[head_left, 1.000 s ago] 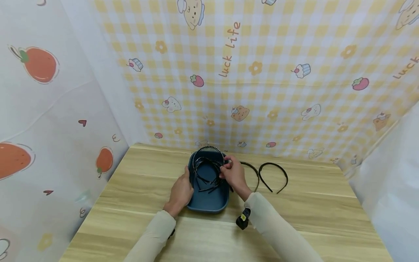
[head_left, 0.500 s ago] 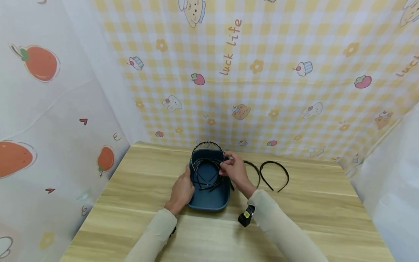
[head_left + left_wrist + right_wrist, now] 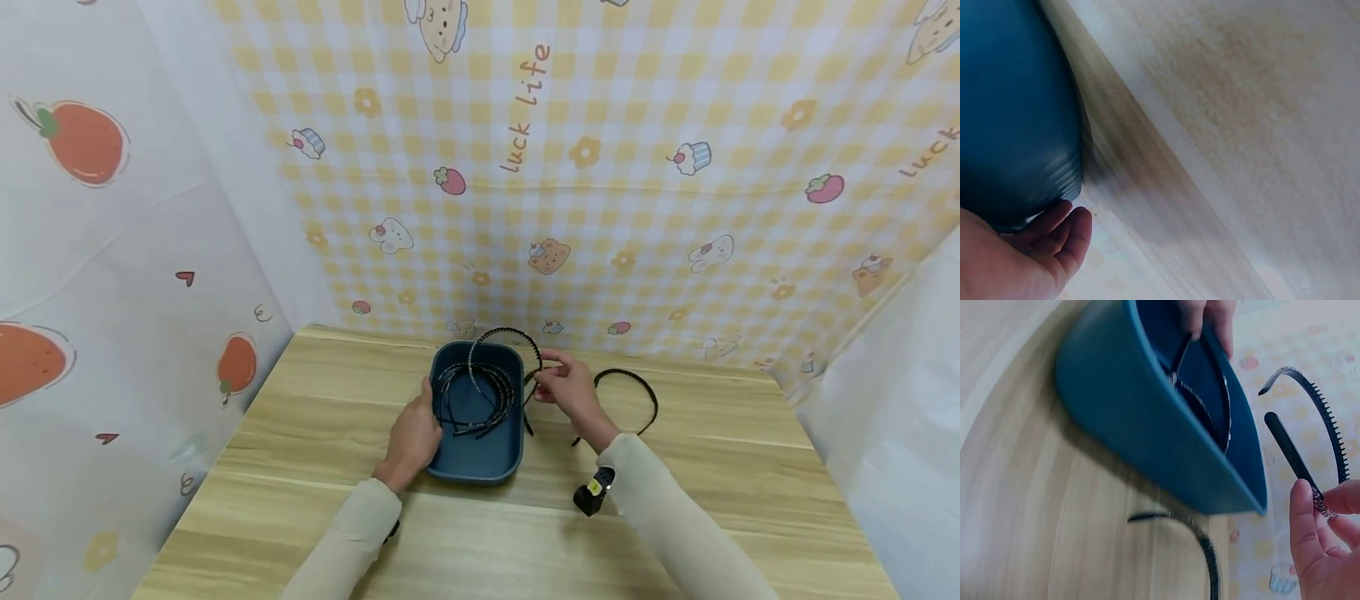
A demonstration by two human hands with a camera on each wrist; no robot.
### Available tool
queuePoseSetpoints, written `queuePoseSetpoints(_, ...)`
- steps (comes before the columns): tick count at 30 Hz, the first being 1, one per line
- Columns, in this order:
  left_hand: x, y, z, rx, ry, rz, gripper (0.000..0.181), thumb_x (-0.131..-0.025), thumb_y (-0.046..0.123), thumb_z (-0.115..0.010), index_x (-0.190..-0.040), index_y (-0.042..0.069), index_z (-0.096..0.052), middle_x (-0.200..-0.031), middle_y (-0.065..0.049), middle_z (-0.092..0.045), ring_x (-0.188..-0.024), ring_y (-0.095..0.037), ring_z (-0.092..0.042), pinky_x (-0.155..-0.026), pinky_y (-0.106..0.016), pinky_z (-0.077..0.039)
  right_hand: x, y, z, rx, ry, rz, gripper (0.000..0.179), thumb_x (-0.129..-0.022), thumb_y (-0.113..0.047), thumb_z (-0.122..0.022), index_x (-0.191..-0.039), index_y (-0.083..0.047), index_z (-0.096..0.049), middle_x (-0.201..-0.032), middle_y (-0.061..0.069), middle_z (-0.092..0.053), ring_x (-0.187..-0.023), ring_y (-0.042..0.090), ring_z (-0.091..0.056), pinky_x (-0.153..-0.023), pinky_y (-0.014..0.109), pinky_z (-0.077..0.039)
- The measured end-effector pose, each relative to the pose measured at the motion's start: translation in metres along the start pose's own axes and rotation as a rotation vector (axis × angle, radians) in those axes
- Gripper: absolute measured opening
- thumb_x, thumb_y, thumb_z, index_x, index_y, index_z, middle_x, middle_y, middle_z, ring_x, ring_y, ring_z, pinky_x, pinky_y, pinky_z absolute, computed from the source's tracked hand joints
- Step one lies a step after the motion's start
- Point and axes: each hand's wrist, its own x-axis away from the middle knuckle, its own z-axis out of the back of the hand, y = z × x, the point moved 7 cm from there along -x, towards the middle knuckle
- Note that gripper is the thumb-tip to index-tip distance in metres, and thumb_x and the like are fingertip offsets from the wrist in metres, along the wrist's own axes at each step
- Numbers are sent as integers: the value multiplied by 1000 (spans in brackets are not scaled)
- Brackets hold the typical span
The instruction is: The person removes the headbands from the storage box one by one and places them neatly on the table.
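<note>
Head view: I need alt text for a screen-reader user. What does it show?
The right hand pinches a black toothed headband above a blue tray holding more headbands, while the left hand steadies the tray's side. Another headband lies on the wooden table.

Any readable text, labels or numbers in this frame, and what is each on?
"luck life": brown handwriting on the checked backdrop, running upward.
"luck": cut off at the right edge of the same backdrop, near; the rest is out of frame.
Yellow tag on the wrist camera: too small to read.
Bin, headbands and table: no text visible.
</note>
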Motion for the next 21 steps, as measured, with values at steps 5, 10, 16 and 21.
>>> queuePoseSetpoints(5,-1,1,0,-5,-6,2,66,-90,-2,-50,-152,-7,-28,-102,-20,-68,-77,-25,-63,-64,-40,-52,-2,5,24,21,20,-14,49,-95,0,-59,-143,-7,-52,-90,6,-67,-66,13,-67,-67,30,-59)
queuePoseSetpoints(10,-2,1,0,-2,-9,2,67,-90,-2,-50,-153,-7,-27,-98,-20,-67,-71,-21,-59,-59,-36,-48,-2,13,49,28,40,-32,50,-96,-1,-58,-145,-5,-49,-93,5,-67,-67,11,-65,-69,30,-59)
queuePoseSetpoints(16,-1,-1,0,0,-7,14,66,-90,-2,-50,-152,-7,-28,-109,-21,-68,-79,-24,-63,-65,-38,-51,2,21,76,63,57,-44,51,-98,-4,-57,-147,-3,-46,-103,13,-64,-69,10,-65,-69,27,-58)
queuePoseSetpoints(21,-1,0,-1,7,-7,8,64,-91,-1,-49,-152,-7,-29,-115,-22,-67,-85,-26,-65,-68,-40,-53,7,26,102,94,80,-51,51,-99,-6,-55,-148,-2,-44,-106,12,-64,-72,9,-66,-74,30,-59)
